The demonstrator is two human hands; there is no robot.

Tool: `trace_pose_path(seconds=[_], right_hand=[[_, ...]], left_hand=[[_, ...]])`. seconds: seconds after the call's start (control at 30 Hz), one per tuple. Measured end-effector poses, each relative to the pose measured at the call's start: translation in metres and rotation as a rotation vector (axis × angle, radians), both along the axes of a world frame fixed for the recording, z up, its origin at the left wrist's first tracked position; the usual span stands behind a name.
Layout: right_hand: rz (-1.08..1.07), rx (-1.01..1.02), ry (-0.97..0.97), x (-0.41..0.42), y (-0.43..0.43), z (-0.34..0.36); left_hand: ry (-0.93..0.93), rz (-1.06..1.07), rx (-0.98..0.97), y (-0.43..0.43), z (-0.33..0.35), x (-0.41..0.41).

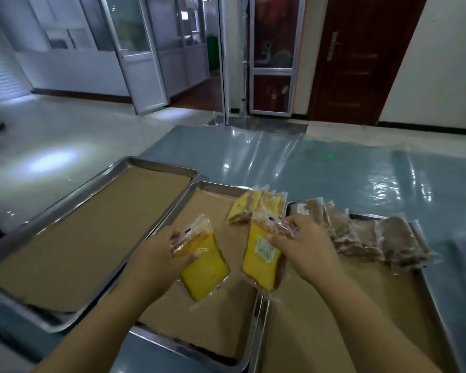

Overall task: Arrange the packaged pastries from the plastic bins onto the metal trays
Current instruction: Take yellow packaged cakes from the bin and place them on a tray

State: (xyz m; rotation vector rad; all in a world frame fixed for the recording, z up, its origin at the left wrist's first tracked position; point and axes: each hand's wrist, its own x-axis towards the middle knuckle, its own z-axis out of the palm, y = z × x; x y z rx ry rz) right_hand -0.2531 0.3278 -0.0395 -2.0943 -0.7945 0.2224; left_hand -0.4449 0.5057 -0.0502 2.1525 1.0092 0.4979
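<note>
Currently on the blue sheet (334, 179), side by side: three metal trays, each lined with brown paper.

Item 1 — left tray (92, 224). Brown liner shows across its whole floor. It lies at a slant to the other two, with its right edge just beside the middle tray.

Item 2 — middle tray (199, 327). It carries the yellow packaged pastries.
- Left yellow pastry (205, 273), in clear wrap, is about the tray's centre. The left hand (156, 251) grips its far end, with fingers and thumb curled round the wrap. Whether the pack rests on the paper or is lifted off it cannot be told.
- Right yellow pastry (261, 259), bearing a white label, is along the tray's right edge. The right hand (304, 243) pinches the crinkled clear wrap at its far end between thumb and fingertips.
- Yellow stack (249, 207): further packs leaning together at the far right corner, just beyond the right hand.

Item 3 — right tray (288, 340). It is close against the middle tray along their shared edge. It carries brown pastries (361, 235) in clear wrap, overlapping in a row along the far edge from the left corner toward the right corner.

Surroundings: a pale glossy floor (65, 135), metal-framed glass doors (135, 49) and a dark wooden door (361, 57), all beyond the sheet's far edge.
</note>
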Motion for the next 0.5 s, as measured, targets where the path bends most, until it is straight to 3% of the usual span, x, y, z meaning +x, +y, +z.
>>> trace_pose_path(seconds=[0.27,0.5], right_hand=[[-0.047,0.067,0.14,0.023,0.114,-0.018],[-0.143,0.235,0.331,0.03,0.193,-0.023]], left_hand=[[-0.08,0.063,-0.053,0.093,-0.022,0.039],[-0.095,-0.013,-0.046,0.152,-0.036,0.095]])
